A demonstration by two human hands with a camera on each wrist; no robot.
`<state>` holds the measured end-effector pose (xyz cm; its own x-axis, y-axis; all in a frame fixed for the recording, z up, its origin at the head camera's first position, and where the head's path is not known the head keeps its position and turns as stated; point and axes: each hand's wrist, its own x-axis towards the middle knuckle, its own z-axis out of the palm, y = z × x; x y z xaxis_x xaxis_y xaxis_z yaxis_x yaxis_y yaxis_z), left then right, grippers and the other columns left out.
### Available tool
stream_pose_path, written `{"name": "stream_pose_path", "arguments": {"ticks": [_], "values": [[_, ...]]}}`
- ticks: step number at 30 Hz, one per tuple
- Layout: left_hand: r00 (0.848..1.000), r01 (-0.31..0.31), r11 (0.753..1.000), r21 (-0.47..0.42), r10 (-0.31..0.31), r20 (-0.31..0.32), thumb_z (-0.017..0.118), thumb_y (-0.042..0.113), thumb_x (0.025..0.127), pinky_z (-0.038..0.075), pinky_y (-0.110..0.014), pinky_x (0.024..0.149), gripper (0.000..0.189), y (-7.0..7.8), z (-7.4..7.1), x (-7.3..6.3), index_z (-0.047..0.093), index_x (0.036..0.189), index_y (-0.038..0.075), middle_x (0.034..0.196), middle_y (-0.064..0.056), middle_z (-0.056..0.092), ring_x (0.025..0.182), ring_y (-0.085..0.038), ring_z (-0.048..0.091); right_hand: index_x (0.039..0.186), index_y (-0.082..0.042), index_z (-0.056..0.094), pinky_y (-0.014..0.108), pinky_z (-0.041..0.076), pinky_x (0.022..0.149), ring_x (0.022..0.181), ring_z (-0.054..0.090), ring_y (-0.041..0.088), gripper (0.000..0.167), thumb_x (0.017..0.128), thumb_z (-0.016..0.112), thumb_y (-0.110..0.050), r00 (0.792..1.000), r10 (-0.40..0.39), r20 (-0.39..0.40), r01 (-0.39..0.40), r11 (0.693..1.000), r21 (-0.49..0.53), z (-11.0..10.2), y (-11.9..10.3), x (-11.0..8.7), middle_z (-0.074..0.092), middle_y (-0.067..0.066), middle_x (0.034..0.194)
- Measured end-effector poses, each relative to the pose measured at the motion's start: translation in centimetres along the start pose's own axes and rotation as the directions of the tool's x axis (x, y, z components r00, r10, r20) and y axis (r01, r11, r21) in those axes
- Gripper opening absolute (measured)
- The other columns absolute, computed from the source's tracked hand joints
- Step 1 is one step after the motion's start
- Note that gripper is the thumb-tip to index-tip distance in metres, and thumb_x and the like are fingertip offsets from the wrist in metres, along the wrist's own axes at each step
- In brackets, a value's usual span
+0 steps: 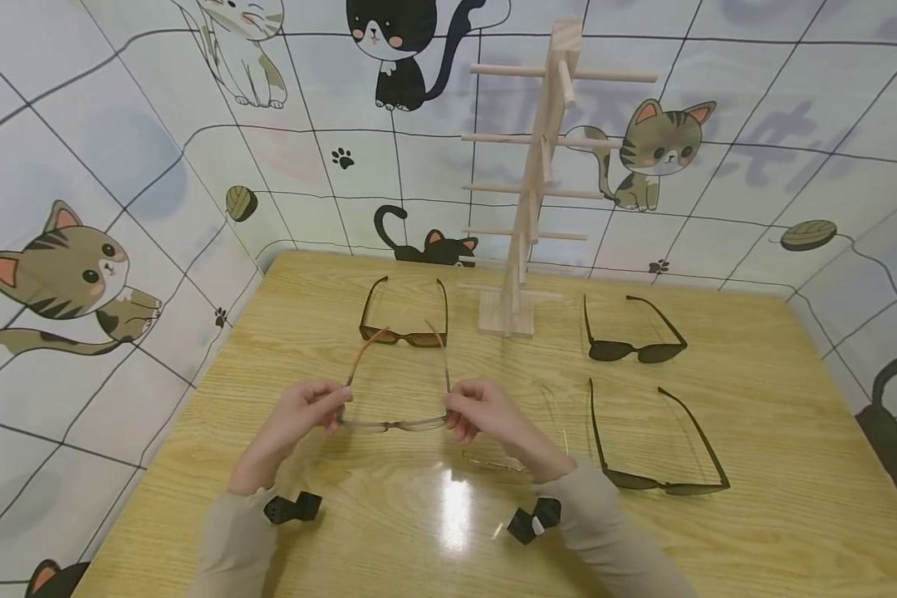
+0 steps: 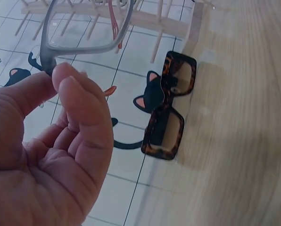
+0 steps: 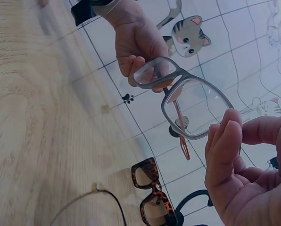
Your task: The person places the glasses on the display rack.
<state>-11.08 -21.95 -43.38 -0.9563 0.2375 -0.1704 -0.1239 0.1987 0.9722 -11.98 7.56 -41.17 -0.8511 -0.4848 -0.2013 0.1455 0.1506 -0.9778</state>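
two black wrist fittings (image 1: 293, 508) sit nearest me, one below each cuff. just beyond, my left hand (image 1: 295, 419) pinches one front corner of the clear glasses (image 1: 389, 426) between thumb and fingertips, the gap closed onto the frame, other fingers loosely bent. my right hand (image 1: 497, 419) pinches the opposite corner the same way. i take it that holding both ends, by the hinges, steadies the frame and leaves the lenses untouched. the glasses hang above the table (image 1: 389, 531), in front of me, temples unfolded and pointing away, which i judge stops them flopping shut.

under my right forearm, partly hidden, lies a thin wire-framed pair (image 1: 493, 463). to its right rest the nearer dark sunglasses (image 1: 631, 480), and beyond them the farther dark sunglasses (image 1: 610, 350). the tortoiseshell sunglasses (image 2: 167, 101) lie past my held pair, to the left. those three have temples spread behind the fronts, probably so they rest steadily, and stand apart, perhaps for easy grasping.

farther back rises the wooden rack (image 1: 532, 183), its pegs reaching to both sides, presumably for bearing things in tiers. last comes the cat-patterned backdrop (image 1: 329, 83).
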Motion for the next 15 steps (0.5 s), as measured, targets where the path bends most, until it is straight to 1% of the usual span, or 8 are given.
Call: {"name": "stream_pose_path", "arguments": {"ticks": [3,6,11,15], "values": [[0.999,-0.023,0.999,-0.032,0.024,0.022,0.057,0.018,0.095,0.051,-0.025,0.052,0.034,0.5,0.6,0.4,0.057,0.099,-0.016,0.067,-0.003,0.056,0.052,-0.010,0.052,0.080,0.005,0.058,0.022,0.049,0.049,0.051,0.054,0.009,0.021,0.094,0.051,-0.010,1.000,-0.008,-0.010,0.008,1.000,0.018,-0.7,-0.2,-0.5,0.059,0.002,0.066],[0.999,-0.033,0.998,-0.048,0.035,0.035,0.057,0.017,0.095,0.050,-0.025,0.052,0.030,0.9,1.4,0.9,0.059,0.096,-0.013,0.068,-0.004,0.056,0.052,-0.010,0.052,0.081,0.006,0.058,0.021,0.048,0.049,0.051,0.054,0.009,0.022,0.094,0.051,-0.011,0.999,-0.016,-0.028,0.017,1.000,0.020,-1.4,-0.2,-0.9,0.058,0.002,0.066],[0.999,-0.012,0.997,-0.070,0.015,0.045,0.058,0.018,0.094,0.050,-0.025,0.052,0.026,1.4,2.6,1.6,0.061,0.093,-0.007,0.068,-0.003,0.056,0.053,-0.010,0.052,0.081,0.004,0.057,0.021,0.047,0.049,0.051,0.053,0.009,0.020,0.094,0.051,-0.011,0.998,-0.013,-0.063,0.015,1.000,0.024,-2.7,0.1,-1.5,0.058,0.002,0.066],[0.999,-0.003,0.996,-0.085,0.007,0.054,0.058,0.018,0.094,0.050,-0.025,0.052,0.024,1.8,3.5,2.2,0.062,0.092,-0.005,0.067,-0.003,0.056,0.052,-0.011,0.052,0.082,0.003,0.058,0.021,0.047,0.049,0.051,0.053,0.009,0.019,0.094,0.051,-0.010,0.997,-0.023,-0.079,0.025,0.999,0.032,-3.7,0.1,-2.0,0.058,0.003,0.066]]}}
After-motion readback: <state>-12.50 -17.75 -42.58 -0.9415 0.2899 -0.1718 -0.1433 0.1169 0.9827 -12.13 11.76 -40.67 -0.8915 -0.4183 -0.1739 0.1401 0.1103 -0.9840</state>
